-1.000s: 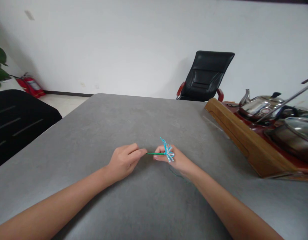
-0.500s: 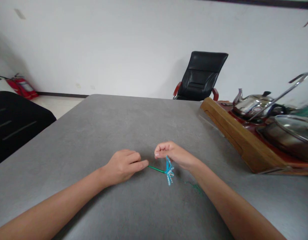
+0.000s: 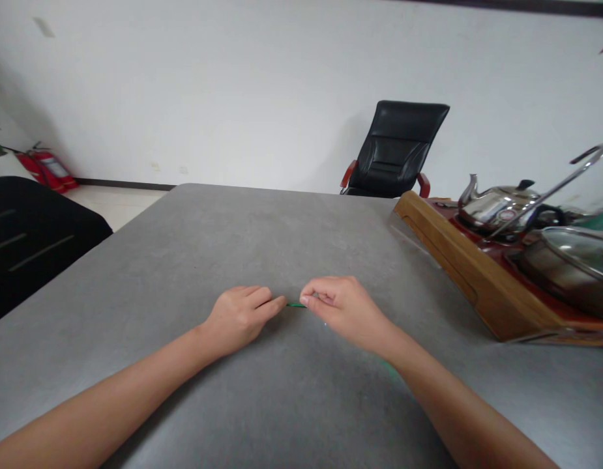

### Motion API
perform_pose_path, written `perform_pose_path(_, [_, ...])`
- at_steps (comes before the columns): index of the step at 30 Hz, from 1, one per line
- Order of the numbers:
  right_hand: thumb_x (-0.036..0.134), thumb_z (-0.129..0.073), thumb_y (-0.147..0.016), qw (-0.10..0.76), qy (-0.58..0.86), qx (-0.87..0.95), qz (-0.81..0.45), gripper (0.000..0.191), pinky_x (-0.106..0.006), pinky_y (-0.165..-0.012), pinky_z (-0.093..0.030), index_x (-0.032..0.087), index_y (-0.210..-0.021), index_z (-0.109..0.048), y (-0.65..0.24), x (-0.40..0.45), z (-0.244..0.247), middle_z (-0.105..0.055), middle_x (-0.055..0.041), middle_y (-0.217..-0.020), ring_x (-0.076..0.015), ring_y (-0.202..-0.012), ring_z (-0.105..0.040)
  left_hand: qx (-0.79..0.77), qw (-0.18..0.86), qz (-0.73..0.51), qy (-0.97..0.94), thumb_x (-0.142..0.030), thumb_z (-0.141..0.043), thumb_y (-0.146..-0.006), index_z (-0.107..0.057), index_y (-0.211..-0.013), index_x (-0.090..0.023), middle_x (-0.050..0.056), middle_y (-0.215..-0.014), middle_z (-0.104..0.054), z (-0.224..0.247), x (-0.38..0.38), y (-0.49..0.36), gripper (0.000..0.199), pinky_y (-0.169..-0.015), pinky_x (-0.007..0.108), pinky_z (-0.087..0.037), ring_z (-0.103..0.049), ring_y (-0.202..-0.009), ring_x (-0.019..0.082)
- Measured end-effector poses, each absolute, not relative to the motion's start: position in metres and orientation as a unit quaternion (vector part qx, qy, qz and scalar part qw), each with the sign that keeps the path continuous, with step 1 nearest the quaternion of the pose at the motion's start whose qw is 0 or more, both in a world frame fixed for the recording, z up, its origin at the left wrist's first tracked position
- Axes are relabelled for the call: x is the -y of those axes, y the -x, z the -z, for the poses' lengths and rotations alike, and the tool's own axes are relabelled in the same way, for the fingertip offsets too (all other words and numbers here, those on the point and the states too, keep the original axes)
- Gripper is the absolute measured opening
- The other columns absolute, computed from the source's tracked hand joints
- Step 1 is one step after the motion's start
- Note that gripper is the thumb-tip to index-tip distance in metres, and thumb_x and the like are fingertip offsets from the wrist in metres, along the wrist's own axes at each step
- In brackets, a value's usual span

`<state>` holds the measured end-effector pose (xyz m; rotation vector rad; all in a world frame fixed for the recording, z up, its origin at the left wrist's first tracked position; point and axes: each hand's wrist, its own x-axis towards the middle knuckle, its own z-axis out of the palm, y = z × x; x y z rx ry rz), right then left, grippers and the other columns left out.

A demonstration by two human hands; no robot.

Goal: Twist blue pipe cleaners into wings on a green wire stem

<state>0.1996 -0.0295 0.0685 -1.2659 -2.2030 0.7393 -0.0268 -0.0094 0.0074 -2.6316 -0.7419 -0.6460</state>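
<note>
Between my two hands runs a short stretch of thin green stem (image 3: 296,305), part of a small beaded flower. My left hand (image 3: 243,315) pinches one end of the stem between thumb and forefinger, low over the grey table. My right hand (image 3: 344,309) has its thumb and forefinger closed on the stem at the other side. The blue beaded petals are hidden behind my right hand, apart from a tiny bright speck below it. Beside my right forearm lies a blurred bit of green thread (image 3: 390,369), partly covered.
On the right of the grey table (image 3: 262,228) stands a wooden tea tray (image 3: 448,260) with a steel kettle (image 3: 499,207) and a glass-lidded pot (image 3: 565,260). A black office chair (image 3: 401,146) is behind the table. Another black chair (image 3: 37,234) stands at left, near red fire extinguishers (image 3: 49,168).
My right hand has closed on the green stem beside my left fingers, covering the blue beaded petals that showed before. The stem has shifted slightly upward and lies nearly level.
</note>
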Motion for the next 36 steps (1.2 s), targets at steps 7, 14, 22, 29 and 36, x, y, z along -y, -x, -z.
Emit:
perform_pose_path(7, [0.017,-0.047,-0.089,0.136,0.458,0.877,-0.036,0.019,-0.026,-0.058,-0.03,0.016,-0.083,-0.065,-0.189,0.046,-0.071,-0.069,-0.0041,-0.077,-0.0155,-0.069,-0.061,0.313,0.166,0.254,0.9,-0.012,-0.039,-0.091,-0.06,-0.102,-0.017,-0.001,-0.068,-0.055,-0.004,0.009,0.028,0.025,-0.051,0.024,-0.037,-0.05,-0.056,0.013])
perform_pose_path(14, [0.015,-0.047,-0.088,0.095,0.456,0.885,-0.006,0.015,-0.028,-0.053,-0.024,0.017,-0.081,-0.06,-0.18,0.049,-0.06,-0.068,-0.0028,-0.077,-0.0153,-0.065,-0.06,0.383,0.12,0.262,0.877,-0.018,-0.038,-0.093,-0.062,-0.103,-0.019,0.0,-0.071,-0.056,-0.003,0.01,0.027,0.026,-0.049,0.022,-0.036,-0.051,-0.055,0.012])
perform_pose_path(22, [0.014,-0.044,-0.088,0.071,0.476,0.876,-0.013,0.016,-0.029,-0.052,-0.02,0.017,-0.081,-0.058,-0.177,0.045,-0.053,-0.067,-0.0031,-0.074,-0.0154,-0.061,-0.059,0.426,0.018,0.277,0.861,-0.024,-0.038,-0.096,-0.062,-0.104,-0.018,0.0,-0.072,-0.054,-0.005,0.012,0.027,0.027,-0.054,0.02,-0.039,-0.053,-0.059,0.011])
perform_pose_path(29, [0.019,-0.043,-0.091,0.162,0.491,0.842,-0.153,0.021,-0.023,-0.059,-0.03,0.019,-0.081,-0.061,-0.185,0.032,-0.033,-0.064,0.0009,-0.07,-0.0119,-0.064,-0.057,0.412,-0.045,0.325,0.85,-0.024,-0.038,-0.096,-0.062,-0.103,-0.017,0.0,-0.073,-0.053,-0.005,0.012,0.026,0.025,-0.06,0.019,-0.041,-0.052,-0.064,0.011])
perform_pose_path(36, [0.027,-0.052,-0.086,0.28,0.467,0.756,-0.362,0.018,-0.022,-0.059,-0.035,0.017,-0.077,-0.064,-0.195,0.014,-0.015,-0.055,0.0028,-0.063,-0.0109,-0.06,-0.048,0.334,-0.054,0.351,0.873,-0.019,-0.04,-0.095,-0.061,-0.103,-0.016,0.0,-0.069,-0.049,-0.008,0.013,0.027,0.023,-0.056,0.019,-0.037,-0.047,-0.06,0.01])
